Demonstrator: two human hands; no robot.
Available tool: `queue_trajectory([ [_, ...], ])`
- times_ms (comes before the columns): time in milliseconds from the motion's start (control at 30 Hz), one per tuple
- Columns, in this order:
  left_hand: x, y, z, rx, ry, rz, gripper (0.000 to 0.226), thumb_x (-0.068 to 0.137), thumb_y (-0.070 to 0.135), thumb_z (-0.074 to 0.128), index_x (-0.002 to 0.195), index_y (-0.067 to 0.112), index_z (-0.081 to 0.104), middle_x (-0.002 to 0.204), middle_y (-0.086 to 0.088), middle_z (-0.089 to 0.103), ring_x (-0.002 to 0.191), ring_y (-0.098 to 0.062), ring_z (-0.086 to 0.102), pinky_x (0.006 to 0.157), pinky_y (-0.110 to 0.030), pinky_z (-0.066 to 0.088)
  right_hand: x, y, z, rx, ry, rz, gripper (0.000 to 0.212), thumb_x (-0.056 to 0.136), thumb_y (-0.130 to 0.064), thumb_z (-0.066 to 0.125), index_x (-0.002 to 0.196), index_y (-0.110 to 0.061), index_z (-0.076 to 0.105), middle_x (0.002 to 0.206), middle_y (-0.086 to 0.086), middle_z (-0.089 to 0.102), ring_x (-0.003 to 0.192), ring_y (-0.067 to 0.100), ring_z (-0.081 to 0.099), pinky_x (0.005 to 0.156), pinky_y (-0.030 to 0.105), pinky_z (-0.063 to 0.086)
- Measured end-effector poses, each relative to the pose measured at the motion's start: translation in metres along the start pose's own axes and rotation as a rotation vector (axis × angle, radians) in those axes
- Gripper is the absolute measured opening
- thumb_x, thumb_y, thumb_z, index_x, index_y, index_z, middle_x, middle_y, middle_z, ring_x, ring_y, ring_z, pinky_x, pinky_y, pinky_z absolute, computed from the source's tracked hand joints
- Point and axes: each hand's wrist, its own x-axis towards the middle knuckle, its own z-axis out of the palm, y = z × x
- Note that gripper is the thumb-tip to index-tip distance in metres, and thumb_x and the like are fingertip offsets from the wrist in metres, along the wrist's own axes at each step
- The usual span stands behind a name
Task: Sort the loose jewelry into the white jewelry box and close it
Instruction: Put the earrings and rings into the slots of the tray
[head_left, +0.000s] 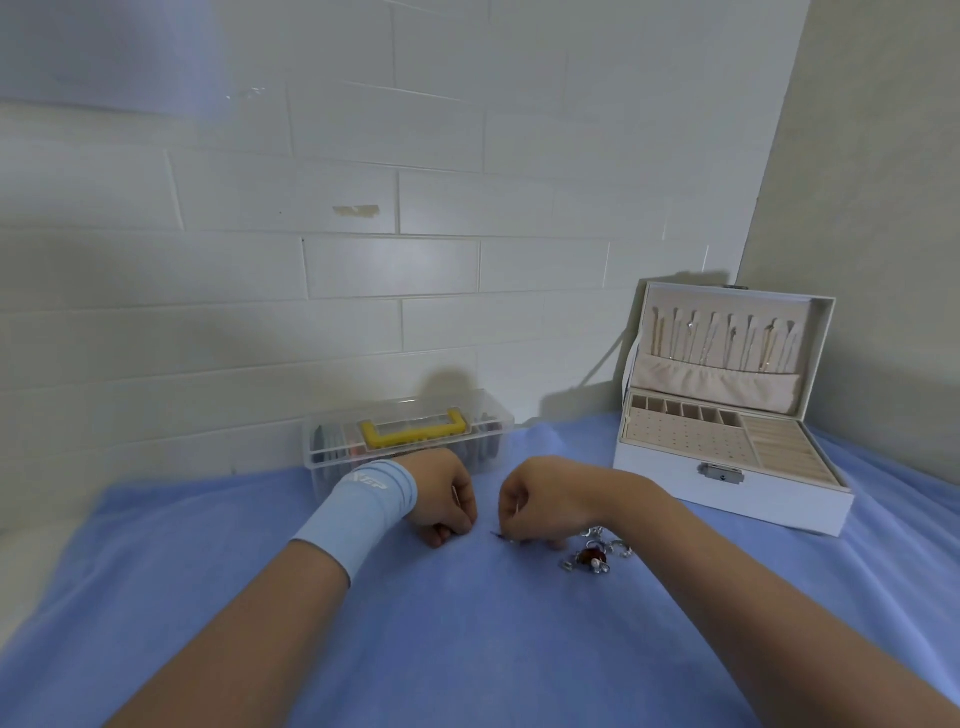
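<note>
our right hand (540, 504) pinches a small piece (501, 538), left hand (447, 499) curled, hold unclear; next stop, white jewelry box (727, 491).

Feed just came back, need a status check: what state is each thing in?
White jewelry box, lid open, upright.
Clear plastic case, lid shut.
Loose jewelry, piled on the blue cloth, outside the box.
Left hand, fingers curled; grip unclear.
Right hand, pinching a thin piece at the cloth.
</note>
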Motion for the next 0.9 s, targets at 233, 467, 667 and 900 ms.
queue_trajectory([
  [233,-0.002,-0.001,0.000,0.016,0.018,-0.044,0.010,0.088,0.007,0.068,0.095,0.007,0.075,0.082,-0.008,0.073,0.054,-0.013,0.066,0.062,-0.025,0.060,0.006,-0.003,0.009,-0.051,0.077,0.020,0.026,0.089,-0.035,0.060,0.093,-0.014,0.075,0.090,0.005,0.076,0.074,0.017,0.064,0.070,0.031,0.054],
  [467,0.002,-0.002,-0.002,0.055,0.007,-0.090,0.012,0.087,0.009,0.070,0.097,0.007,0.076,0.082,-0.007,0.074,0.053,-0.012,0.066,0.069,-0.028,0.062,0.010,-0.008,0.011,-0.021,0.058,-0.060,0.016,0.091,-0.033,0.069,0.088,-0.019,0.076,0.063,-0.013,0.065,0.067,0.007,0.060,0.075,0.027,0.055],
  [667,0.002,-0.004,-0.003,0.055,0.000,-0.085,0.011,0.087,0.007,0.068,0.095,0.009,0.074,0.074,-0.004,0.072,0.050,-0.010,0.066,0.064,-0.023,0.060,0.018,-0.008,0.015,0.188,0.092,-0.123,0.025,0.096,-0.022,0.058,0.093,-0.002,0.073,0.074,-0.001,0.068,0.068,0.011,0.058,0.073,0.026,0.051],
  [900,0.009,0.010,-0.016,-0.033,0.064,0.083,0.006,0.085,0.005,0.068,0.085,0.010,0.072,0.070,-0.006,0.069,0.060,-0.018,0.066,0.069,-0.028,0.060,0.002,0.023,-0.017,0.639,0.254,-0.111,0.018,0.104,-0.019,0.051,0.095,-0.010,0.064,0.095,0.004,0.075,0.079,0.015,0.071,0.060,0.025,0.051],
])
